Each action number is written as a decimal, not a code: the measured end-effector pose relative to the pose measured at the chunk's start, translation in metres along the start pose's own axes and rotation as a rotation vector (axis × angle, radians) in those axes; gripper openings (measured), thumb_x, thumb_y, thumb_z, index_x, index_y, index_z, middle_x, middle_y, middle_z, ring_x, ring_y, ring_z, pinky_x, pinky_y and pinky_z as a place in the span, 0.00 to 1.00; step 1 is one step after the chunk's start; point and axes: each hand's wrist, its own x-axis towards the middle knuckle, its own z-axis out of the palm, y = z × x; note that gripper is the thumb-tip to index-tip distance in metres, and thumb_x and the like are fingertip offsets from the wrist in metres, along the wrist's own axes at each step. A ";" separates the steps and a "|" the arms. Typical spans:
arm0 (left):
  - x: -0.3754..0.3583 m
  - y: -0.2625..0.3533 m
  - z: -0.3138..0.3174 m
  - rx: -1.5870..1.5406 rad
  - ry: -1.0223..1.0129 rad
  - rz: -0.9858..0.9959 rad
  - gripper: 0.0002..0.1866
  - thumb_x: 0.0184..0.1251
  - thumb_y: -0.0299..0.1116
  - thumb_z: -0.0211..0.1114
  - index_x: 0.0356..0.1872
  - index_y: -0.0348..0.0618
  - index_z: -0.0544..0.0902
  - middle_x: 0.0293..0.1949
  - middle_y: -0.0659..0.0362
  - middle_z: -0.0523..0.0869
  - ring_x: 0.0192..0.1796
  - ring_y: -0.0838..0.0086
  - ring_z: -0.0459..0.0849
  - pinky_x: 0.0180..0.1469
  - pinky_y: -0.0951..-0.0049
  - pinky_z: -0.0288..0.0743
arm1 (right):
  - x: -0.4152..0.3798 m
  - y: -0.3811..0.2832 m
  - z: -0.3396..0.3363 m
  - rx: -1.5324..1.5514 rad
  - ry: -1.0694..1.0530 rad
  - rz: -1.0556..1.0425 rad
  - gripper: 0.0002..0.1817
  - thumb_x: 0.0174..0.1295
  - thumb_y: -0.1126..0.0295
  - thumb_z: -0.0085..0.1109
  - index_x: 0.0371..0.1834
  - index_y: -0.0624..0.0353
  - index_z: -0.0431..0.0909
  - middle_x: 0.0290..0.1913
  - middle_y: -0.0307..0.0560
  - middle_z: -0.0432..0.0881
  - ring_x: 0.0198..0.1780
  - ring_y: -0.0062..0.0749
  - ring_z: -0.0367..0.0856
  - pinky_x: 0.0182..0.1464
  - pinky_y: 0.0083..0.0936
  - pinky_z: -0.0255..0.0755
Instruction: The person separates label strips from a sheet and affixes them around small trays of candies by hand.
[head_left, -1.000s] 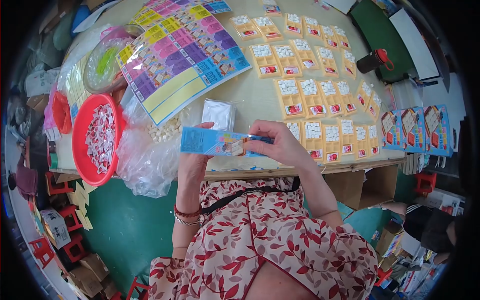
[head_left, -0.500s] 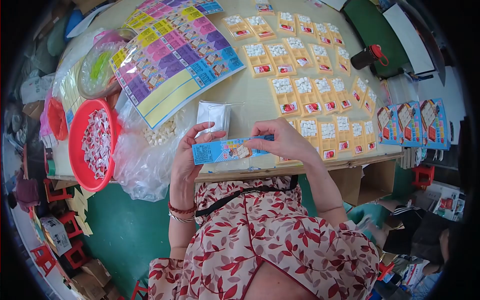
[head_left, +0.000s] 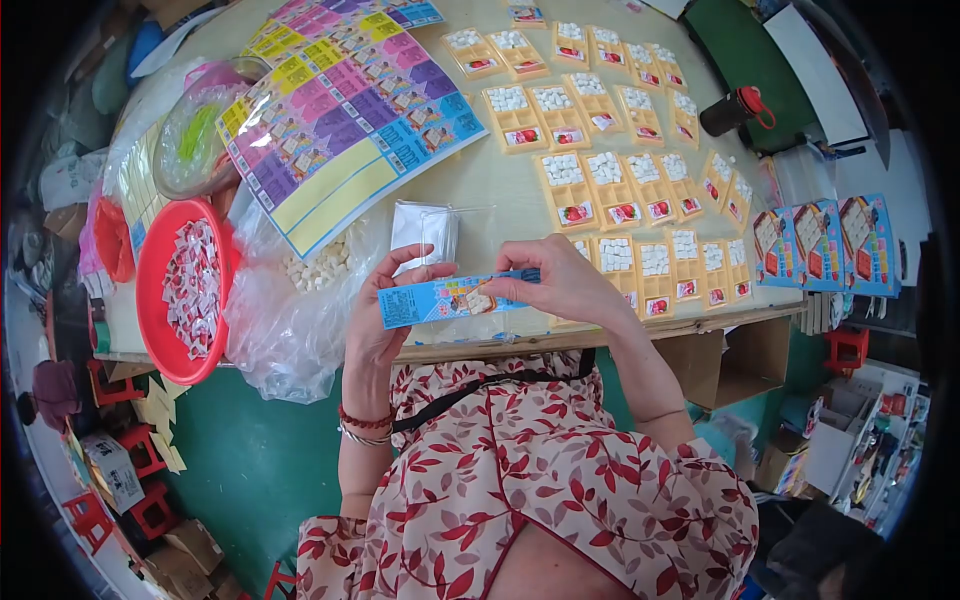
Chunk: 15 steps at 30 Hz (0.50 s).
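A long blue printed card (head_left: 440, 303) with a food picture on it stretches between my two hands, just above the table's front edge. My left hand (head_left: 375, 305) grips its left end, thumb and fingers on either side. The fingers of my right hand (head_left: 555, 283) pinch the right end, covering part of it. Just behind the card lie a white packet (head_left: 422, 228) and some clear plastic (head_left: 478, 222). To the right of my right hand stand rows of yellow trays (head_left: 590, 215), holding white pieces and small red-and-white packets.
A red basin (head_left: 152, 300) of small packets sits at the left edge. Beside it, a clear plastic bag (head_left: 285, 345) holds white pieces. Printed sheets (head_left: 335, 205) lie at the back left. A dark bottle (head_left: 725, 115) and blue printed packages (head_left: 817, 245) are at right.
The card and both hands have shifted very slightly left, with the same grip. At the lower right, a person's legs seen earlier have gone from view.
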 end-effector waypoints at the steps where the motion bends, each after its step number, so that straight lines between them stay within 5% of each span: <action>1: 0.000 0.000 0.000 0.022 0.010 -0.003 0.22 0.61 0.32 0.64 0.54 0.35 0.70 0.45 0.42 0.82 0.44 0.65 0.84 0.46 0.70 0.79 | 0.000 0.002 0.001 0.000 0.001 0.000 0.14 0.54 0.59 0.63 0.25 0.59 0.78 0.17 0.44 0.76 0.20 0.29 0.71 0.25 0.26 0.61; 10: -0.001 0.002 0.004 0.001 -0.001 -0.010 0.22 0.61 0.30 0.64 0.54 0.35 0.70 0.45 0.42 0.82 0.45 0.65 0.84 0.47 0.70 0.79 | -0.002 0.005 0.008 -0.242 0.062 -0.011 0.16 0.55 0.54 0.61 0.25 0.56 0.76 0.18 0.46 0.77 0.23 0.42 0.76 0.26 0.35 0.64; 15: -0.001 -0.001 0.000 0.016 -0.003 0.013 0.22 0.61 0.29 0.64 0.55 0.35 0.69 0.45 0.42 0.82 0.45 0.65 0.84 0.47 0.70 0.79 | -0.009 0.010 0.021 -0.370 0.206 -0.037 0.18 0.54 0.56 0.65 0.37 0.56 0.70 0.17 0.45 0.76 0.19 0.40 0.74 0.23 0.32 0.62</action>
